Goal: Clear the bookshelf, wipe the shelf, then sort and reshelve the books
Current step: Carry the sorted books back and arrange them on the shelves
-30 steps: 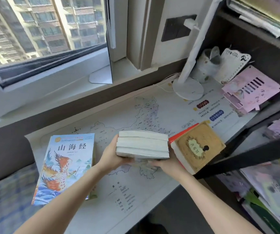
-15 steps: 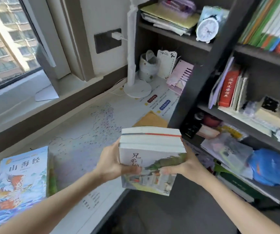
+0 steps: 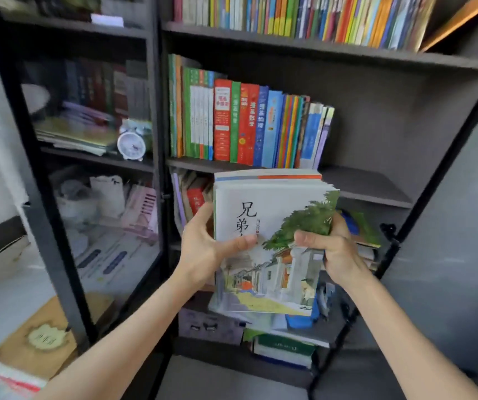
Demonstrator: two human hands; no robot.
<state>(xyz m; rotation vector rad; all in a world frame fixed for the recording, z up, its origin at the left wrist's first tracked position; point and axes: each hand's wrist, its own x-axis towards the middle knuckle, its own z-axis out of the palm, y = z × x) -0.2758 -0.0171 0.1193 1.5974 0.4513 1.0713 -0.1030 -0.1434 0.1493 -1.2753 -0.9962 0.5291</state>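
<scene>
I hold a stack of books [image 3: 272, 215] upright in front of the dark bookshelf [image 3: 289, 44]; the front cover shows a white house, a green tree and black characters. My left hand [image 3: 206, 246] grips the stack's left edge with the thumb across the cover. My right hand [image 3: 333, 249] grips the right edge, fingers curled round it. Just above the stack, the middle shelf [image 3: 365, 183] carries a row of colourful upright books [image 3: 246, 125] on its left half; its right half is bare.
A glass-doored cabinet [image 3: 93, 168] at left holds a white alarm clock [image 3: 131, 144], papers and books. A tan book [image 3: 38, 342] lies on the desk at lower left. Lower shelves hold piled books [image 3: 284, 346]. An open door frame [image 3: 440, 174] slants at right.
I have turned from the desk to face the bookshelf, lifting the stack from desk height up to just below the middle shelf. Both hands keep their hold on it.
</scene>
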